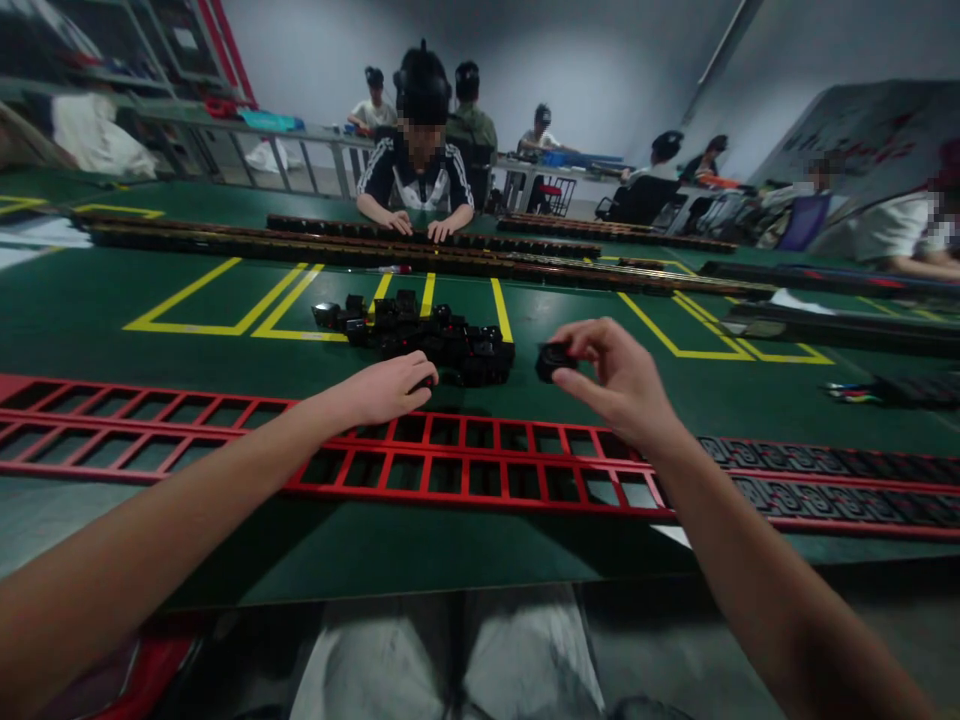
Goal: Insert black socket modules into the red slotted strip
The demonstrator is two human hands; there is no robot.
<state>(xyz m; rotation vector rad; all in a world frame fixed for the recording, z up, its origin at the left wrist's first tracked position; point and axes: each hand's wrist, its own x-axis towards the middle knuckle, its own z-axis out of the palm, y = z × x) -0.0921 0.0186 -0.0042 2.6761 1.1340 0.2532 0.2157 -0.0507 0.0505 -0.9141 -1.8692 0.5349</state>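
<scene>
Between the thumb and fingers of my right hand is a small black plastic part, roughly square, held above the green table. My left hand is closed at the near edge of a heap of similar black parts. Something dark shows at its fingertips, too small to make out. In front of both hands lies a long red rack with two rows of rectangular slots. Black parts sit in its slots at the right; many slots in the middle and left hold nothing.
Long dark strips run across the green table, marked with yellow tape. Opposite, a person has both hands on a strip. Colored wire ends lie at the right. Other people sit farther back.
</scene>
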